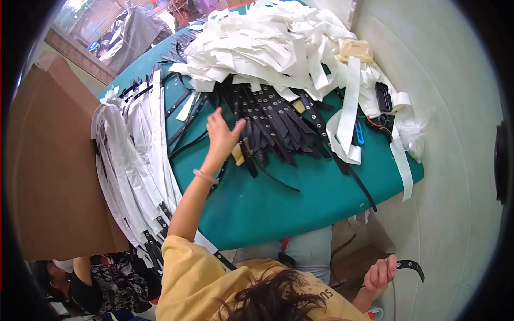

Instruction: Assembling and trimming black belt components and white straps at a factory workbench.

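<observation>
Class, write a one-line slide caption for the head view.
Left hand reaches for black eyeleted straps on a teal table; right hand holds one strap.

The left hand reaches with open fingers to the black straps on the green table. The right hand holds one black strap low beside the table.

Table at centre. Pile of loose strips heaped at twelve o'clock, on table's far side. Fan of eyelet straps just in front of it, at centre. Left hand over straps' nine o'clock edge. Bundle of long strips draped over table rim at nine. Cardboard sheet beyond, further toward nine. Right hand off table at five o'clock, gripping single strap.
</observation>
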`<action>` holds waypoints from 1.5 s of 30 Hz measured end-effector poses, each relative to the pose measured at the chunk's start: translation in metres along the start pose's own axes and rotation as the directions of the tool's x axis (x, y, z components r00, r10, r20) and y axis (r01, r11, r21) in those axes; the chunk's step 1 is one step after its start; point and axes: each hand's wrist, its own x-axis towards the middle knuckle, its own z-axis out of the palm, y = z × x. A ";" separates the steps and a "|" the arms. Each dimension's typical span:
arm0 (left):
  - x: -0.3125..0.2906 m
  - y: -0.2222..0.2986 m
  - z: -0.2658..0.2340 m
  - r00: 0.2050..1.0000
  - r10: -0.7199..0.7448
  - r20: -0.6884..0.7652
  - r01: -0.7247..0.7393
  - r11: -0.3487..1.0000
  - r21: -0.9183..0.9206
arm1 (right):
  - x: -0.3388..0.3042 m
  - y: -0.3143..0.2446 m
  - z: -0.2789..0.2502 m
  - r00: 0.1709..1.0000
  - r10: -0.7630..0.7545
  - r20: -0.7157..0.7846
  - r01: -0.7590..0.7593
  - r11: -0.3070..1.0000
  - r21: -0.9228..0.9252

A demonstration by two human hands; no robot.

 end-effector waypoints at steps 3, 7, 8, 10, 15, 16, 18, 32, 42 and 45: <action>0.029 -0.032 -0.014 0.999 -0.048 0.013 0.048 0.999 0.007 | 0.037 0.032 0.027 0.992 0.054 0.110 -0.055 0.999 -0.002; 0.094 -0.008 -0.013 0.914 0.341 -0.220 -0.303 0.934 0.187 | 0.094 0.080 0.035 0.963 0.191 0.187 -0.170 0.977 -0.127; 0.102 -0.002 -0.006 0.936 0.308 -0.169 -0.267 0.937 0.226 | 0.100 0.088 0.034 0.960 0.235 0.150 -0.211 0.965 -0.159; 0.118 -0.018 0.005 0.979 0.187 0.076 -0.197 0.968 0.156 | 0.104 0.106 0.033 0.942 0.333 0.033 -0.327 0.937 -0.121; 0.119 0.020 -0.032 0.975 0.210 -0.075 -0.200 0.972 0.124 | 0.097 0.107 0.047 0.792 0.446 -0.418 -0.580 0.763 -0.285; 0.112 0.007 -0.038 0.975 0.208 -0.073 -0.197 0.972 0.128 | 0.100 0.107 0.044 0.802 0.434 -0.410 -0.579 0.731 -0.360; 0.095 -0.024 -0.053 0.934 0.284 -0.216 -0.256 0.955 0.150 | 0.117 0.110 0.043 0.792 0.458 -0.403 -0.598 0.711 -0.369; -0.120 0.052 -0.156 0.814 -0.523 0.253 0.417 0.222 -0.882 | 0.239 0.259 -0.055 0.320 0.753 -0.576 -0.880 0.461 0.114; -0.191 0.058 -0.187 0.952 0.302 0.046 -0.301 0.953 -0.025 | 0.225 0.261 -0.048 0.388 0.560 -0.732 -0.913 0.126 -0.388; -0.202 0.064 -0.189 0.881 0.455 0.132 -0.458 0.889 -0.002 | 0.212 0.261 -0.065 0.426 0.526 -0.736 -0.897 0.138 -0.421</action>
